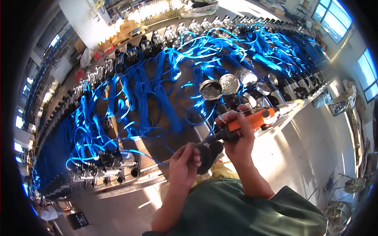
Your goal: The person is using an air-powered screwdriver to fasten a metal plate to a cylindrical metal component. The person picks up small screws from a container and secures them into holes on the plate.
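Observation:
My right hand (pixel 241 137) is wrapped round an orange and black handheld power tool (pixel 256 119), its dark front end pointing left and down toward my other hand. My left hand (pixel 184 163) has its thumb and fingers pinched together near that front end; what lies between the fingertips is too small to make out. Just right of those fingertips is a dark rounded part (pixel 208 158), partly blurred. A blue cable (pixel 147 156) runs from the bench to beside my left hand.
Across the curved workbench (pixel 118 190) lie many bundles of blue cable (pixel 143 102). Rows of metal cylinders (pixel 195 26) line its far edge, with more cylinders (pixel 128 159) at the near left. Beyond my right hand stand round tins, one with grey paste (pixel 229 83), another dark-rimmed tin (pixel 210 90).

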`<state>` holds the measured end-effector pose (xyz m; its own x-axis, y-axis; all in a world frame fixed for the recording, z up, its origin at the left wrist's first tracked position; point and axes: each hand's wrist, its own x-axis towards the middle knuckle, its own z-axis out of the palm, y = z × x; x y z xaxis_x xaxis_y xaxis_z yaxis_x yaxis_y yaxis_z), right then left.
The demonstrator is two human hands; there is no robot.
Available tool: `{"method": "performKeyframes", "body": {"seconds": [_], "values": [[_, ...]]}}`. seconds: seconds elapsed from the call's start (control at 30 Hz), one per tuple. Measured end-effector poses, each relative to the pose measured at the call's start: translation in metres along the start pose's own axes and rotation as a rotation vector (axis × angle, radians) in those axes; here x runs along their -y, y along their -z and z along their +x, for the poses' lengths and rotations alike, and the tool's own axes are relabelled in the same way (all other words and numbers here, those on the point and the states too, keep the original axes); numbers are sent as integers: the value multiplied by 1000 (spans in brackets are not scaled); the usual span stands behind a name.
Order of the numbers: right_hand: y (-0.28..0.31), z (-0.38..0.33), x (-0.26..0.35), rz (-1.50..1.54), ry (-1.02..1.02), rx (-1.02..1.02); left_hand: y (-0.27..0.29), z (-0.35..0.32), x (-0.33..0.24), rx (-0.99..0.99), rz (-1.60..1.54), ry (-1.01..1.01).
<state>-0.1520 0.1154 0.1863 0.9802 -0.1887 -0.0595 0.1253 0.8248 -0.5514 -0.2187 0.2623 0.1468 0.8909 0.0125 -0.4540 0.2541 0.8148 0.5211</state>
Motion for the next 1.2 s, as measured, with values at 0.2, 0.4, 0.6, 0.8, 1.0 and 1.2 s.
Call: {"method": "performKeyframes", "body": {"seconds": [0.2, 0.4, 0.6, 0.8, 1.0, 1.2], "values": [[7, -16, -6, -15, 149, 239, 10, 0, 4, 95, 13, 24], [4, -17, -6, -53, 223, 329, 10, -2, 6, 143, -34, 24], [6, -14, -13, -66, 240, 363, 11, -3, 5, 103, -27, -18], [-5, -10, -16, -72, 237, 413, 10, 9, -4, 45, 52, 17], [-4, 1, -22, -78, 225, 450, 24, 36, -30, 193, 467, -100], [17, 18, -50, -274, 193, 459, 37, 86, -37, 340, 1210, -344]]}}
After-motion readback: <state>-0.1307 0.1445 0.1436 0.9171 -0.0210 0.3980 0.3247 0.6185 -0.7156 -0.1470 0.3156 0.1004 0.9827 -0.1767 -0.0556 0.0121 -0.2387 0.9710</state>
